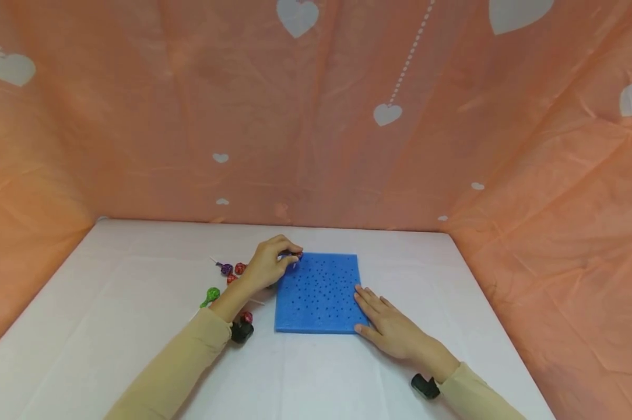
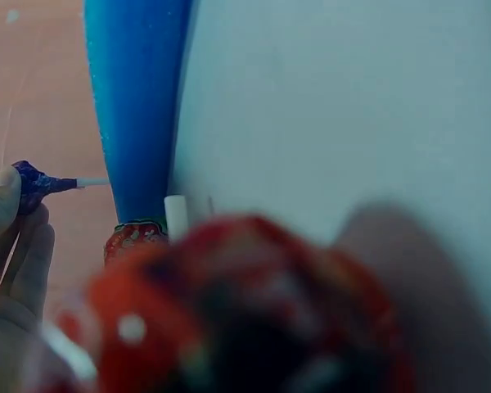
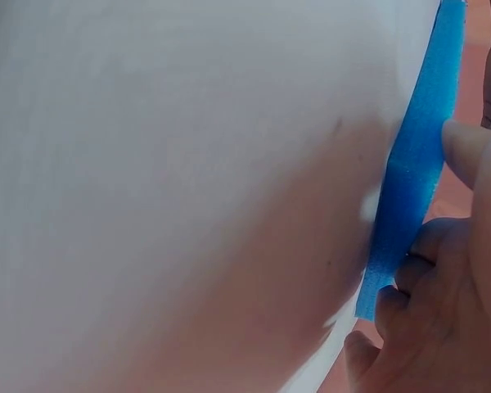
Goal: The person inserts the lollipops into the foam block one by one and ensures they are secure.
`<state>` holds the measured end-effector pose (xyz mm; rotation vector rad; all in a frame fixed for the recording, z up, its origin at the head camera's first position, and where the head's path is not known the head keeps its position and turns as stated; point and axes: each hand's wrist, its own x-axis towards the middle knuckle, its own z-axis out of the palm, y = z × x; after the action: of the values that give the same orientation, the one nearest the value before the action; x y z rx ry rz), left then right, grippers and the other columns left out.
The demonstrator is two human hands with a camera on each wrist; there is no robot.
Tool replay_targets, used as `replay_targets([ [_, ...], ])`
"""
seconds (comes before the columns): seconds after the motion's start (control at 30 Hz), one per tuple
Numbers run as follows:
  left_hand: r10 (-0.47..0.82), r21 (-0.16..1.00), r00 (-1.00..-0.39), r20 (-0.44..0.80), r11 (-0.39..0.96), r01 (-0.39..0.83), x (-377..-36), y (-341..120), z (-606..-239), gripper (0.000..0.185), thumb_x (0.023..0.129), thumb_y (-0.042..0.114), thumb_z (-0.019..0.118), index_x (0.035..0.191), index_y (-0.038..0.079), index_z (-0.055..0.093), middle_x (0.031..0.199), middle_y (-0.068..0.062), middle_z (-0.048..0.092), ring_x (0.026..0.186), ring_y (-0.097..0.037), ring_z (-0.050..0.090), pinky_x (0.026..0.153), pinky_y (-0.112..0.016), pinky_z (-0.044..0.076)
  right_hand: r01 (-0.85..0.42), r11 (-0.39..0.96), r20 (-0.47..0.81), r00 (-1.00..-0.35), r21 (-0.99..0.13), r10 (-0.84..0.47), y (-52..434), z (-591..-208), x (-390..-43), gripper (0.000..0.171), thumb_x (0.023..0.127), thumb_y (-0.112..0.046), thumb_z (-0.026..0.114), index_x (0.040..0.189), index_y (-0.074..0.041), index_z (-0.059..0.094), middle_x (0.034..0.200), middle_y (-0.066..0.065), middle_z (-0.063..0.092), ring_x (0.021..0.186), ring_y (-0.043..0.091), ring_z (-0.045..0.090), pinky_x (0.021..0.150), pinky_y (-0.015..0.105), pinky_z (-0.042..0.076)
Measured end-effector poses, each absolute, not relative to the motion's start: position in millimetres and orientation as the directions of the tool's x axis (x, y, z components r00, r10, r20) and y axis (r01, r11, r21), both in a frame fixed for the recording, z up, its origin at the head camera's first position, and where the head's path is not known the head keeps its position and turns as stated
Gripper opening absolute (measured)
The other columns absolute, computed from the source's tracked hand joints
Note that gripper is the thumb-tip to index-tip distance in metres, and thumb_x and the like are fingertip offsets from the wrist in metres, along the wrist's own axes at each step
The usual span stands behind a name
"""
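Over the far left corner of a blue foam board (image 1: pixel 321 321) dotted with small holes, my left hand (image 1: pixel 267 262) pinches a purple-wrapped lollipop (image 2: pixel 34 187) by its candy end. Its white stick (image 2: pixel 92 182) points toward the board, and in the left wrist view the stick's end overlaps the board's edge. My right hand (image 1: pixel 395 329) lies with fingers extended along the board's right side, fingertips on its edge. In the right wrist view the thumb (image 3: pixel 466 151) rests at the top edge of the board (image 3: pixel 409 180).
Left of the board lie several wrapped lollipops: a purple one (image 1: pixel 225 269), red ones (image 1: pixel 240 268) and a green one (image 1: pixel 212 294). Another red lollipop (image 1: pixel 246 317) sits by my left wrist. An orange curtain with hearts (image 1: pixel 316 146) stands behind the white table (image 1: pixel 321 379).
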<state>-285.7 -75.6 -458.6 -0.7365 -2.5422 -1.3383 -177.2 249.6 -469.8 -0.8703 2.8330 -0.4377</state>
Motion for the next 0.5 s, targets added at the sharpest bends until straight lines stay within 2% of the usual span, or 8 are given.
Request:
replay_targets([
  [0.3,0.377,0.690,-0.844,0.382,0.491,0.532,-281.3,-75.1,-455.2,0.023,0.099,0.001,0.069,0.121,0.003,0.074,0.121,-0.008,0.069,0.117,-0.028,0.066,0.102,-0.046,0.055,-0.530,0.786,-0.060,-0.816,-0.318,-0.574,250.4,-470.3,-176.7,0.073,0.110,-0.046,0.046,0.162,0.000,0.026,0.173,0.013,0.015,0.158,0.034,0.016,0.125,0.056,0.020],
  [0.5,0.364,0.680,-0.855,0.369,0.522,0.515,-275.7,-74.1,-451.2,0.028,0.098,0.002,0.069,0.126,0.004,0.072,0.130,-0.010,0.067,0.127,-0.031,0.061,0.107,-0.050,0.051,-0.528,0.785,-0.057,-0.817,-0.324,-0.573,250.3,-469.1,-175.7,0.072,0.110,-0.046,0.045,0.162,0.001,0.026,0.172,0.014,0.016,0.158,0.036,0.017,0.125,0.058,0.020],
])
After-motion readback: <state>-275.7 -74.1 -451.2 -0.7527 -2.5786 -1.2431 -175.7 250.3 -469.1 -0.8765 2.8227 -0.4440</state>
